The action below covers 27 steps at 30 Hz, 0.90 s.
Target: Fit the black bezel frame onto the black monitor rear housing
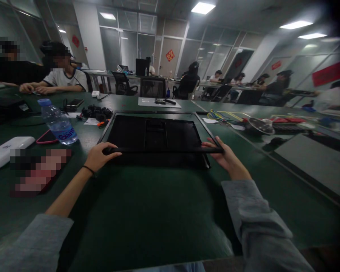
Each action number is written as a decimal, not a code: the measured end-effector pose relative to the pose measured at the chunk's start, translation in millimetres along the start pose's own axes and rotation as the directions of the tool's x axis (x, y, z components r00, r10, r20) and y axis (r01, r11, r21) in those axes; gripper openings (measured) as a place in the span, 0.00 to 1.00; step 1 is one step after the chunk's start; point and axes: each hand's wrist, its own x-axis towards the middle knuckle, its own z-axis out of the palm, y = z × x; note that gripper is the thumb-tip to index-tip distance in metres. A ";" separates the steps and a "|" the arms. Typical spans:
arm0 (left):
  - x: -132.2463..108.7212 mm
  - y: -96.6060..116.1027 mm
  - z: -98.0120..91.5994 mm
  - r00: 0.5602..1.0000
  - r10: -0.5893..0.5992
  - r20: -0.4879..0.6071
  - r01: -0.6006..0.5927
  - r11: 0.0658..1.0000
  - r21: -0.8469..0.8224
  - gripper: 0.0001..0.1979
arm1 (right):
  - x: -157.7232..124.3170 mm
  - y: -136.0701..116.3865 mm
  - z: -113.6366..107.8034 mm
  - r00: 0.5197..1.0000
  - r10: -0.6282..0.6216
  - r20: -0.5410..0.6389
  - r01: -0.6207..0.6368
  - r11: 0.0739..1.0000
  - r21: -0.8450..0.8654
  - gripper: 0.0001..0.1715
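A large black rectangular panel with a thin frame lies flat on the green table in front of me. My left hand grips the near edge of the frame at its left corner, thumb on top. My right hand holds the near right corner, fingers curled along the frame bar. Both arms wear grey sleeves pushed up.
A water bottle, a pink-edged phone and a white power bank lie at the left. Black small parts sit behind the panel. Cables and a small fan are at the right. Other people sit at the far left and back.
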 end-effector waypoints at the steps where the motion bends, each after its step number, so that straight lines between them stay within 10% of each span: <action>1: -0.3 -2.0 0.5 1.000 0.008 0.006 -0.008 1.000 0.021 0.32 | 0.4 1.3 0.8 0.999 0.022 -0.026 -0.023 0.999 -0.033 0.26; 7: -2.3 -2.5 4.6 0.994 0.068 0.080 -0.076 0.993 0.092 0.30 | 16.6 23.6 -0.8 0.990 -0.112 -0.091 0.072 0.929 -0.364 0.30; 15: -0.6 -0.3 3.0 0.983 -0.014 0.185 -0.024 0.979 0.201 0.23 | 29.2 55.8 3.4 0.851 -0.519 -0.080 0.233 0.510 -0.828 0.20; 20: 0.3 -2.9 1.9 0.967 0.004 0.253 -0.052 0.982 0.184 0.19 | 26.5 69.3 4.9 0.907 -0.403 -0.119 0.163 0.599 -0.784 0.24; 27: 3.3 -19.7 -2.0 0.994 -0.100 -0.052 0.113 0.915 0.386 0.29 | 29.6 79.9 4.2 0.909 -0.396 -0.133 0.149 0.605 -0.783 0.26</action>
